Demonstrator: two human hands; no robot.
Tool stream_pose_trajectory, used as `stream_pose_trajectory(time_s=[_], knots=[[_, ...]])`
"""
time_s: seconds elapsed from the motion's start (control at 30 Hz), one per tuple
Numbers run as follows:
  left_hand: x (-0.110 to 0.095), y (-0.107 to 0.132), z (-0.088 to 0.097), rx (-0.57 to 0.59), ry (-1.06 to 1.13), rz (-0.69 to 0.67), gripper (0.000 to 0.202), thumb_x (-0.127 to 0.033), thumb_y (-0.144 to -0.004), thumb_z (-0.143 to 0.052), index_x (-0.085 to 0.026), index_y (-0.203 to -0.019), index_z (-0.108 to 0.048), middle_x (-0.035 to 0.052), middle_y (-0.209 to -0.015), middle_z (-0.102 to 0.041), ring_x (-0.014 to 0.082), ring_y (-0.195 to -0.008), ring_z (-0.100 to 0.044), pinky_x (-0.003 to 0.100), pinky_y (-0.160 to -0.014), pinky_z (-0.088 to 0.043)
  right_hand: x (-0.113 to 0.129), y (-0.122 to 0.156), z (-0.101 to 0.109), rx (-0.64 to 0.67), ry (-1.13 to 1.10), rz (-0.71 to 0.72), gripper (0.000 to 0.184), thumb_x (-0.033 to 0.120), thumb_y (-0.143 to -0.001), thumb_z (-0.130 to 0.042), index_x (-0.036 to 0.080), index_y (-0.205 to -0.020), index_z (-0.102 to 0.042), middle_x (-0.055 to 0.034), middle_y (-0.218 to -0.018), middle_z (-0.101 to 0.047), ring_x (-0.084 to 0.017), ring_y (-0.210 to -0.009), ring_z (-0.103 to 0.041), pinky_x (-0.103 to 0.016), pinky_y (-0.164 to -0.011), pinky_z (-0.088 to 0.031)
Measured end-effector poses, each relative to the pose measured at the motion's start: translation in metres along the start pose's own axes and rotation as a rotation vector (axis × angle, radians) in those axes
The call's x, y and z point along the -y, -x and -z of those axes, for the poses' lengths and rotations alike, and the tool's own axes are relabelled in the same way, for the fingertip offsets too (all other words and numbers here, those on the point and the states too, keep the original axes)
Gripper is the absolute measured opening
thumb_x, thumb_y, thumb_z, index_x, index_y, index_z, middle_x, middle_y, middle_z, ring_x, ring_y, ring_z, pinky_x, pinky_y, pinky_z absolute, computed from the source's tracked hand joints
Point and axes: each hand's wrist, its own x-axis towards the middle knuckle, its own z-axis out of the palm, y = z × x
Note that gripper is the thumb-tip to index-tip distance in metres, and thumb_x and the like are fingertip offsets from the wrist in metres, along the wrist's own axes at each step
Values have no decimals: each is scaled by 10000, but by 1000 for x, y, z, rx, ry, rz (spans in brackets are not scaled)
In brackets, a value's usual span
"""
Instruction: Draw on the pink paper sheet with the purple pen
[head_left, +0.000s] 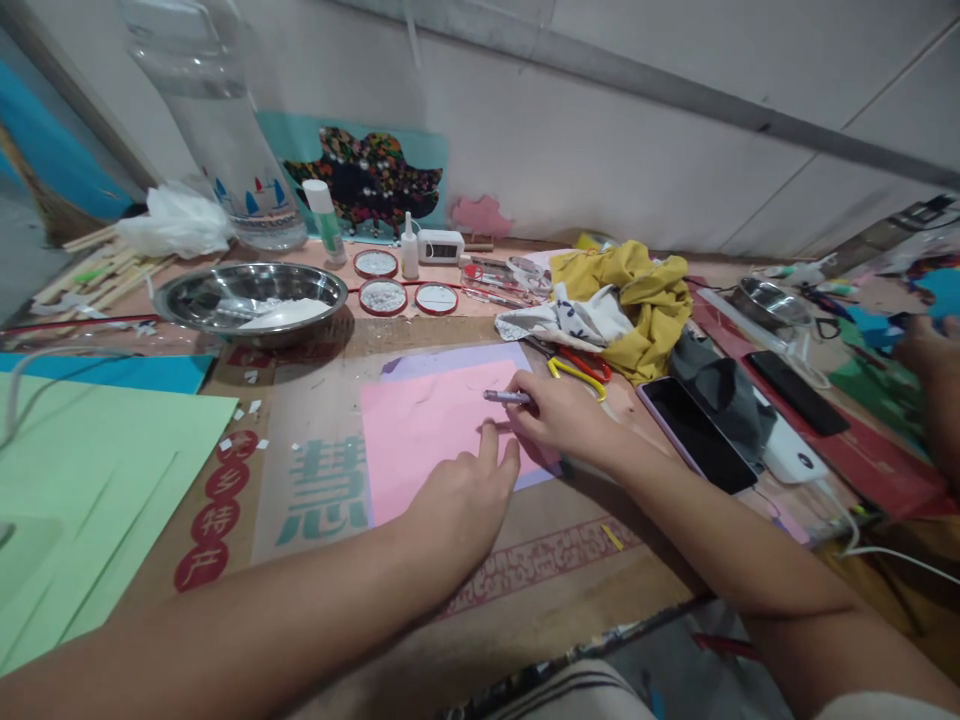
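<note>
A pink sheet of paper lies over a lilac sheet on the printed cardboard. Faint thin lines show near the pink sheet's upper middle. Pressed on the sheet's lower right part is my left hand, fingers stretched out and holding nothing. My right hand grips a light purple pen, its end pointing left above the paper. I cannot make out whether the pen touches the sheet. Scissors with yellow and red handles lie just beyond my right hand.
Green sheets lie at the left. Behind stand a steel bowl, a water bottle, a glue stick and small round dishes. A yellow cloth and a phone lie right. Another person's hand shows at the far right.
</note>
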Motion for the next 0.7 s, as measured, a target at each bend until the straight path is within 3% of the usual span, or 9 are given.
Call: stream_pose_trajectory(time_s=[0.1,0.23,0.37,0.5,0.7], knots=[[0,1,-1,-18,3,-10,557,-121,-929,-417,-45,-1480,-395,353,-1483,-414,224,-787,-725,325,-617,-593,0,0,0,81,-47,21,140,262,-859,-565,223,-967,-645,-22,-781,-710,-167,-686,-600,-251,-579,-262],[0,1,-2,-12,-7,1,581,-117,-920,-423,-63,-1497,-375,345,-1515,-376,219,-769,-725,328,-608,-589,-2,-1,-1,-20,12,-36,147,276,-874,-546,219,-966,-646,-36,-784,-706,-171,-674,-585,-259,-574,-252],[0,1,0,-8,-4,-3,563,-120,-930,-411,-51,-1489,-382,342,-1493,-407,227,-802,-727,319,-615,-587,-2,-3,-2,63,-88,-6,126,292,-862,-567,216,-939,-632,-21,-770,-693,-159,-660,-571,-250,-575,-268],[0,0,2,16,6,17,595,-106,-914,-433,-84,-1504,-358,336,-1518,-369,223,-771,-726,332,-597,-583,-3,-6,-2,-58,-15,-111,160,322,-896,-516,217,-939,-629,-29,-762,-678,-168,-652,-552,-260,-559,-244],[-1,0,2,13,9,7,596,-97,-907,-432,-82,-1498,-359,342,-1525,-351,229,-775,-725,333,-591,-575,-7,-8,-3,-15,-56,-86,148,323,-880,-544,214,-923,-635,-31,-783,-685,-173,-692,-573,-255,-571,-271]])
